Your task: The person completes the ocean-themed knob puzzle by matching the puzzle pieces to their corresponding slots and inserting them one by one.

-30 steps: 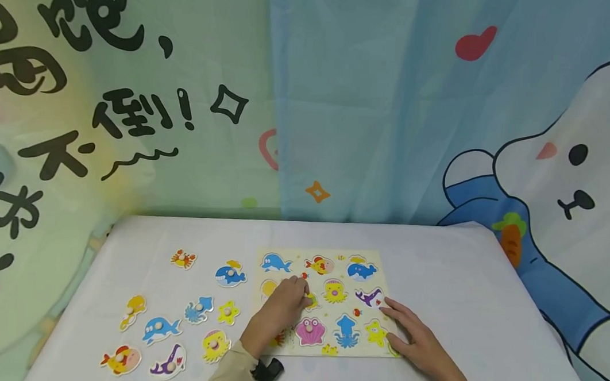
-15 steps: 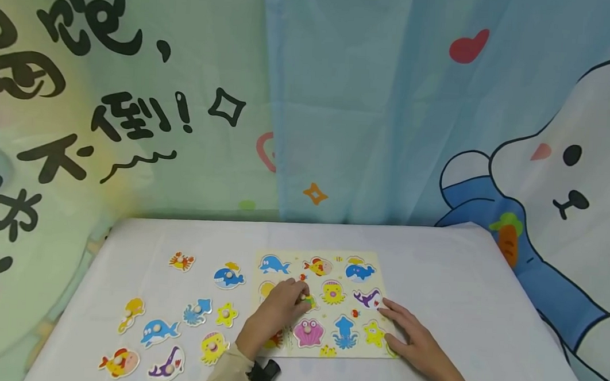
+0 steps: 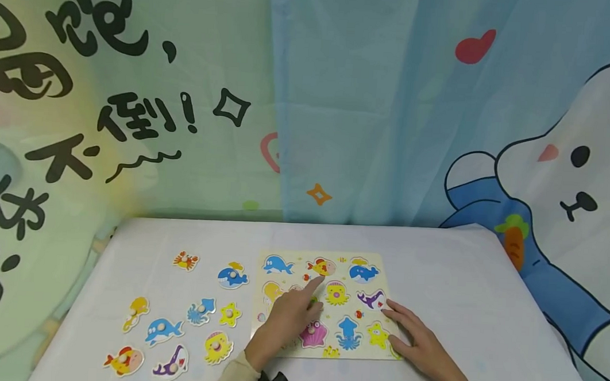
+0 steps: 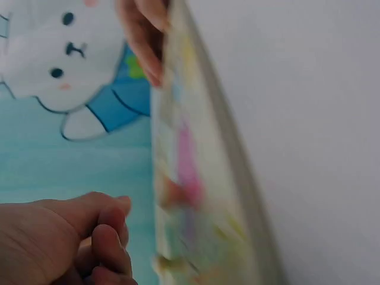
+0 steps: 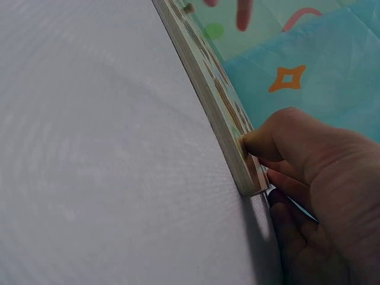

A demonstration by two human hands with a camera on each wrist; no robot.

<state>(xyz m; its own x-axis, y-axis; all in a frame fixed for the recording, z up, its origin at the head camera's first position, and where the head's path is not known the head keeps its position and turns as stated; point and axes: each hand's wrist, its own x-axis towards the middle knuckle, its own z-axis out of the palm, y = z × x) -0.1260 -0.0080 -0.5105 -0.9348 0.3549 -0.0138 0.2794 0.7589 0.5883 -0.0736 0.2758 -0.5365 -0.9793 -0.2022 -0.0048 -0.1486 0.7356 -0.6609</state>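
A pale yellow puzzle board (image 3: 364, 352) with sea-animal shapes lies on the white table. Over its left half is my left hand (image 3: 290, 316), index finger stretched toward the fish picture (image 3: 321, 267) and nothing held. The left wrist view shows that hand's other fingers loosely bent beside the blurred board (image 4: 214, 130). My right hand (image 3: 416, 337) rests at the board's right edge with fingers spread. In the right wrist view its thumb lies on the board's corner (image 5: 249, 172). A pink shell piece (image 3: 313, 336) with a knob sits in the board, partly hidden by the left hand.
Loose knobbed pieces lie left of the board: a crab (image 3: 185, 261), a spouting whale (image 3: 232, 276), a squid (image 3: 200, 311), a starfish (image 3: 230, 314), an octopus (image 3: 218, 347), a seahorse (image 3: 136, 313) and others. A printed curtain (image 3: 349, 129) hangs behind the table.
My left hand has lifted from the green-and-yellow spot it was pinching at, its index finger now stretched out farther up the board. The right hand stays at the board's edge.
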